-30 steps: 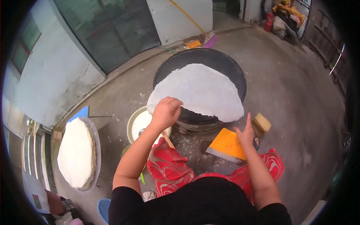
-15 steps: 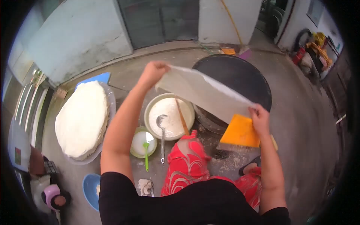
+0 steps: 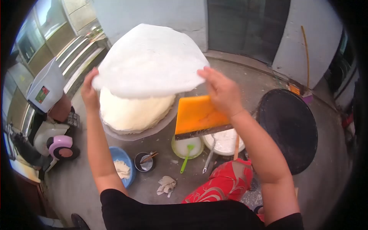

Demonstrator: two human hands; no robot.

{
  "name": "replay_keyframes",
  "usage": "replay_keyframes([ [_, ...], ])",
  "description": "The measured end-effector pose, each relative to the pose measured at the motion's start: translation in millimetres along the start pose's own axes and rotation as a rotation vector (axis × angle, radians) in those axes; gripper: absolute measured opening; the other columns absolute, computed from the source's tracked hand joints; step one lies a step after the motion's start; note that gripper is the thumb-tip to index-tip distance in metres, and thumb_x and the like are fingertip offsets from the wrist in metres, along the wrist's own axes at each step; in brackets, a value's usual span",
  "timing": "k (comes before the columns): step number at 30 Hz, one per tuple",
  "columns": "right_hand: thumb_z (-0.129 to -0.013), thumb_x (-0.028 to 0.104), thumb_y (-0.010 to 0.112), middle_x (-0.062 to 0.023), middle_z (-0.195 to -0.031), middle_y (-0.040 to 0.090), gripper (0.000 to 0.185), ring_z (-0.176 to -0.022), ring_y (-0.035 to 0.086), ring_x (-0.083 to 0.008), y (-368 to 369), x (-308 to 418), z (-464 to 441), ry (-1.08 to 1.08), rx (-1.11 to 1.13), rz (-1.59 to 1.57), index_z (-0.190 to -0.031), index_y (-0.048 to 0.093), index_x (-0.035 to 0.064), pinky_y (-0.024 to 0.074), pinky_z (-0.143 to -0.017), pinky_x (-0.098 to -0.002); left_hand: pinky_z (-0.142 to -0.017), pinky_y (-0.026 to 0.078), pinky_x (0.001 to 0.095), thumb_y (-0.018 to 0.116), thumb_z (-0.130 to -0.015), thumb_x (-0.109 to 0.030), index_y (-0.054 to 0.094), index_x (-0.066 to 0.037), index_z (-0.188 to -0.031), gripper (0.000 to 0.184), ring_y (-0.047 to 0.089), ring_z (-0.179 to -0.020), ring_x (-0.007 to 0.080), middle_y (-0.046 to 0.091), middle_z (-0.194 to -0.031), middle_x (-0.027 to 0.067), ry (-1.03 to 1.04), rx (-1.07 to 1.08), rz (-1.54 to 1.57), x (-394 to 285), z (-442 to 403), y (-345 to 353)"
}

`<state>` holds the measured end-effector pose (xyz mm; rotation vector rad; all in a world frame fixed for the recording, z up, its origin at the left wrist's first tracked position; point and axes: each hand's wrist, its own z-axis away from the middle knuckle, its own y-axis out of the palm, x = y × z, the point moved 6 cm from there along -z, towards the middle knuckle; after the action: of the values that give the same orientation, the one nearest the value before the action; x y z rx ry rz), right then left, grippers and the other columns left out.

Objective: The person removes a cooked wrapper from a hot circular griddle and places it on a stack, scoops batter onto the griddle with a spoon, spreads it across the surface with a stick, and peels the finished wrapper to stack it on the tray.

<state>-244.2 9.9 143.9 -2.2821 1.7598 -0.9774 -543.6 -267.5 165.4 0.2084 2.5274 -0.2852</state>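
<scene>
A thin white round sheet (image 3: 151,61) hangs between my two hands, above a thick stack of pale sheets (image 3: 134,113) on a round tray (image 3: 143,135). My left hand (image 3: 90,86) pinches the sheet's left edge. Its right edge is pinched by my right hand (image 3: 222,90), which also holds an orange scraper (image 3: 199,113) below the sheet. The round black griddle (image 3: 287,130) is bare, off to the right.
Beneath the scraper stand a batter basin (image 3: 226,141) with a ladle and a green bowl (image 3: 180,150) with a green brush (image 3: 187,158). Nearer me are a blue bowl (image 3: 130,168), a small dark pot (image 3: 145,161) and a crumpled cloth (image 3: 166,185).
My hands have carried the sheet off the griddle, leftward to over the stack. My right hand has taken hold of its other edge, and the view has turned left.
</scene>
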Motion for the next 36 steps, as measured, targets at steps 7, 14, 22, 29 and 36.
replay_keyframes([
  [7, -0.08, 0.013, 0.053, -0.0126, -0.112, 0.053, 0.033, -0.094, 0.056, -0.0303, 43.9, -34.4, 65.6, 0.184, 0.254, 0.102, -0.114, 0.051, 0.0139, 0.047, -0.076, -0.0361, -0.091, 0.038, 0.0349, 0.05, -0.06, 0.013, 0.064, -0.007, -0.09, 0.039, 0.049, -0.104, 0.0273, 0.058, -0.096, 0.0105, -0.212, 0.34, -0.458, 118.9, 143.2, -38.7],
  [14, -0.079, 0.008, 0.053, -0.0138, -0.106, 0.057, 0.031, -0.094, 0.056, -0.0286, -48.3, -91.6, 111.0, 0.485, 0.249, 0.291, -0.11, 0.054, 0.007, 0.0446, -0.079, -0.0319, -0.086, 0.04, 0.0375, 0.053, -0.064, 0.003, 0.062, -0.006, -0.082, 0.022, 0.047, -0.103, 0.0304, 0.056, -0.092, 0.0099, 0.002, 0.522, -0.871, 113.3, 166.0, -8.2],
  [22, -0.081, 0.006, 0.051, -0.0151, -0.103, 0.059, 0.031, -0.093, 0.058, -0.0223, -113.2, -125.0, 167.9, 0.63, 0.165, 0.337, -0.113, 0.054, 0.0056, 0.0432, -0.081, -0.0294, -0.089, 0.038, 0.0379, 0.05, -0.066, 0.001, 0.059, -0.004, -0.081, 0.018, 0.046, -0.107, 0.0306, 0.055, -0.096, 0.0116, 0.135, 0.655, -1.07, 94.1, 162.7, -2.9],
  [29, -0.084, 0.006, 0.049, -0.0143, -0.103, 0.059, 0.032, -0.096, 0.057, -0.0208, -168.8, -147.1, 216.5, 0.837, 0.087, 0.381, -0.117, 0.051, 0.0063, 0.0426, -0.083, -0.0298, -0.09, 0.036, 0.0368, 0.05, -0.065, 0.003, 0.06, -0.005, -0.088, 0.026, 0.043, -0.11, 0.0283, 0.055, -0.105, 0.011, -0.216, 0.2, -0.891, 119.2, 162.8, -44.6],
  [36, -0.087, 0.008, 0.048, -0.0116, -0.107, 0.057, 0.03, -0.098, 0.055, -0.0188, -214.6, -162.8, 249.9, 0.945, -0.069, 0.312, -0.117, 0.05, 0.0058, 0.0408, -0.086, -0.0281, -0.076, 0.045, 0.0403, 0.053, -0.073, -0.011, 0.059, 0.003, -0.096, 0.027, 0.057, -0.082, 0.0373, 0.06, -0.09, 0.021, -0.886, -0.207, -0.747, 214.9, 141.3, -102.2],
])
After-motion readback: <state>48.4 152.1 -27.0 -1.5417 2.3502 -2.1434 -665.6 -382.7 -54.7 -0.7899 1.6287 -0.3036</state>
